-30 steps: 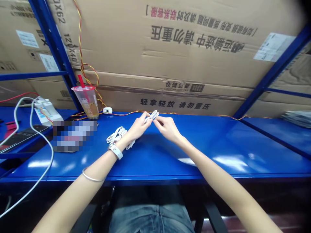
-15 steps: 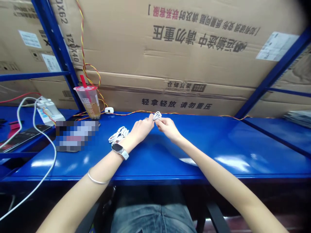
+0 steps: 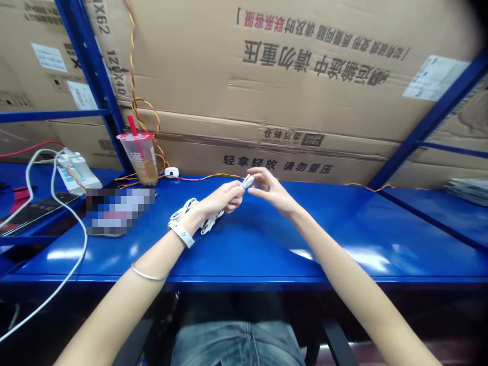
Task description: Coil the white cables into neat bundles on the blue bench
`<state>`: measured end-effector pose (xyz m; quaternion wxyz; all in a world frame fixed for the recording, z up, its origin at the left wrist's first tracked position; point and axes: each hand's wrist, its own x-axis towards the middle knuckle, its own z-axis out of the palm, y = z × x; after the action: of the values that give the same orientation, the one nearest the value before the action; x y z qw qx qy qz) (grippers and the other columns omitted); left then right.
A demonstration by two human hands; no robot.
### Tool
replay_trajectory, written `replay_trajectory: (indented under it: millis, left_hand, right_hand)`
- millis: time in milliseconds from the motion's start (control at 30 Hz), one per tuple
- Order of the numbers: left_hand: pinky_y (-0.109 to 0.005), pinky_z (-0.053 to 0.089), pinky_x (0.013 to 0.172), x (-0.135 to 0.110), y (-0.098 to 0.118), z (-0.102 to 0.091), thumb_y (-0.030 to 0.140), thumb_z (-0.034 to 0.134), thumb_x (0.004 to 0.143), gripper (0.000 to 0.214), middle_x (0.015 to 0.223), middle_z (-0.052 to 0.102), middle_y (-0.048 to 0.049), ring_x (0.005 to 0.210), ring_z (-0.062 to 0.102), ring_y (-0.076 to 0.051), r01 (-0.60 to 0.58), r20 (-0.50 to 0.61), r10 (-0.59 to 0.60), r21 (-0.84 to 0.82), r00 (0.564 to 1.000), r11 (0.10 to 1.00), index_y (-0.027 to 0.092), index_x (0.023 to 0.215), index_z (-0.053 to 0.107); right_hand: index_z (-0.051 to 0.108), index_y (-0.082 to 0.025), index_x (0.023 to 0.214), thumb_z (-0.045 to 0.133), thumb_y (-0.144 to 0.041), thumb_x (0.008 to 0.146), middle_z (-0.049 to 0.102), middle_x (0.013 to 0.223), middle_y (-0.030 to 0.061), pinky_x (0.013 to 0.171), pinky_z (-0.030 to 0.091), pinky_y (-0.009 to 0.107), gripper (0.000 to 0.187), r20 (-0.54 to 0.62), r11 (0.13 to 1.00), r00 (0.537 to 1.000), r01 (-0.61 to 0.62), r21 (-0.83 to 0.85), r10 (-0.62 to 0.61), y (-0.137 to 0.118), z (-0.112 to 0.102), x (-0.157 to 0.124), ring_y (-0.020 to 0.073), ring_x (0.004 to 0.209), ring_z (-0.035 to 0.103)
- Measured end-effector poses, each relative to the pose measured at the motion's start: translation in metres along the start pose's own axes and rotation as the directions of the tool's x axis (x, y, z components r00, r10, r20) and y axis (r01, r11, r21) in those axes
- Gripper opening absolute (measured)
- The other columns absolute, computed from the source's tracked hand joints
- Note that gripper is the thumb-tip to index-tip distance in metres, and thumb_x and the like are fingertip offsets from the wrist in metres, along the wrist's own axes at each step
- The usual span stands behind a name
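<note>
Over the blue shelf top [image 3: 343, 223], my left hand [image 3: 223, 199] is closed around a small coiled white cable [image 3: 247, 181], a little above the surface. My right hand [image 3: 271, 191] meets it from the right, thumb and forefinger pinching the same coil while the other fingers spread. A pile of several more bundled white cables [image 3: 190, 213] lies on the shelf just behind and under my left wrist, which wears a white watch [image 3: 181, 234] and a thin bangle.
A plastic drink cup with a red straw [image 3: 140, 160] stands at the back left beside a white power strip [image 3: 76, 170] with a long white cord. A twisted red-yellow wire [image 3: 206, 177] runs along the back edge. Big cardboard boxes [image 3: 290, 91] wall off the back.
Both hands have lifted slightly with the coil. My left wrist has turned, and my right hand's fingers have spread while still pinching the cable.
</note>
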<state>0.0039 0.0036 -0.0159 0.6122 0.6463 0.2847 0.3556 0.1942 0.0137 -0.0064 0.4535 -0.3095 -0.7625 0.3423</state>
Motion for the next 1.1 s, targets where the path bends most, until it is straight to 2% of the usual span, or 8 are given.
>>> replay_trajectory:
  millis: [100,200,367,533,667,867,967,1100]
  left_hand:
    - [-0.017,0.009,0.042,-0.003,0.002,0.002,0.046,0.062,0.083,0.034,0.060,0.024,0.0096,0.044,0.017,-0.003,0.035,0.085,-0.031,-0.039,0.996,0.999,0.021,0.087,0.039]
    - [-0.017,0.009,0.042,-0.004,0.001,0.001,0.049,0.062,0.083,0.036,0.060,0.025,0.0097,0.044,0.017,-0.003,0.049,0.126,-0.045,-0.030,0.991,0.998,0.021,0.086,0.039]
    - [-0.017,0.013,0.042,-0.002,-0.004,-0.003,0.053,0.061,0.083,0.040,0.060,0.027,0.0094,0.045,0.020,-0.003,0.025,0.142,-0.031,0.044,0.989,0.999,0.021,0.082,0.036]
    - [-0.017,0.015,0.042,0.001,-0.007,-0.005,0.057,0.058,0.082,0.042,0.060,0.031,0.0088,0.045,0.023,-0.004,-0.007,0.159,-0.013,0.125,0.987,0.992,0.021,0.083,0.037]
    - [-0.019,0.019,0.042,0.001,-0.006,-0.002,0.052,0.054,0.086,0.035,0.060,0.037,0.0072,0.045,0.027,-0.005,-0.033,0.089,0.013,0.231,0.996,0.972,0.022,0.083,0.037]
    - [-0.023,0.031,0.052,0.003,-0.006,0.000,0.031,0.047,0.087,0.012,0.066,0.054,0.0020,0.056,0.044,-0.011,-0.125,-0.021,0.179,0.639,0.984,0.759,0.019,0.083,0.049]
    - [-0.024,0.031,0.057,0.004,-0.009,0.000,0.027,0.046,0.086,0.010,0.069,0.057,0.0013,0.062,0.049,-0.014,-0.152,-0.029,0.253,0.732,0.967,0.665,0.019,0.085,0.051]
    - [-0.024,0.029,0.055,0.005,-0.013,0.001,0.027,0.045,0.087,0.008,0.064,0.056,0.0021,0.057,0.050,-0.014,-0.138,-0.049,0.275,0.773,0.960,0.619,0.020,0.086,0.049]
  right_hand:
    - [0.060,-0.019,0.099,0.074,-0.042,0.073,0.064,0.096,0.0050,0.079,0.048,0.031,0.038,0.095,0.999,0.995,-0.023,0.040,0.019,-0.004,0.004,-0.002,0.0173,0.088,0.059]
    - [0.059,-0.018,0.085,0.074,-0.042,0.072,0.064,0.086,0.0034,0.075,0.047,0.030,0.032,0.087,0.997,0.996,-0.037,0.060,0.032,-0.004,0.008,-0.002,0.0162,0.081,0.058]
    - [0.059,-0.017,0.078,0.075,-0.038,0.069,0.062,0.075,0.0001,0.067,0.044,0.027,0.028,0.079,0.993,0.994,-0.077,0.091,0.070,-0.001,0.007,-0.003,0.0135,0.071,0.056]
    - [0.057,-0.017,0.071,0.074,-0.039,0.067,0.058,0.072,-0.0010,0.063,0.042,0.027,0.029,0.008,0.996,0.998,-0.057,0.067,0.057,0.002,0.009,-0.002,0.0123,0.066,0.053]
    - [0.056,-0.017,0.069,0.073,-0.038,0.067,0.055,0.070,-0.0015,0.062,0.041,0.026,0.027,-0.058,1.000,0.998,-0.009,0.009,0.009,0.000,0.011,-0.003,0.0119,0.064,0.051]
    - [0.056,-0.017,0.068,0.072,-0.036,0.068,0.056,0.070,-0.0005,0.061,0.040,0.027,0.025,-0.061,0.999,0.998,-0.031,-0.032,0.029,0.004,0.011,-0.003,0.0132,0.065,0.052]
    - [0.056,-0.017,0.068,0.071,-0.037,0.068,0.056,0.069,-0.0005,0.060,0.039,0.027,0.024,-0.089,0.998,0.995,-0.039,-0.041,0.035,0.008,0.013,-0.003,0.0131,0.064,0.051]
    - [0.054,-0.018,0.069,0.072,-0.040,0.068,0.053,0.064,-0.0026,0.056,0.036,0.025,0.029,-0.104,0.998,0.993,-0.063,0.006,0.064,0.010,0.015,-0.002,0.0111,0.059,0.045]
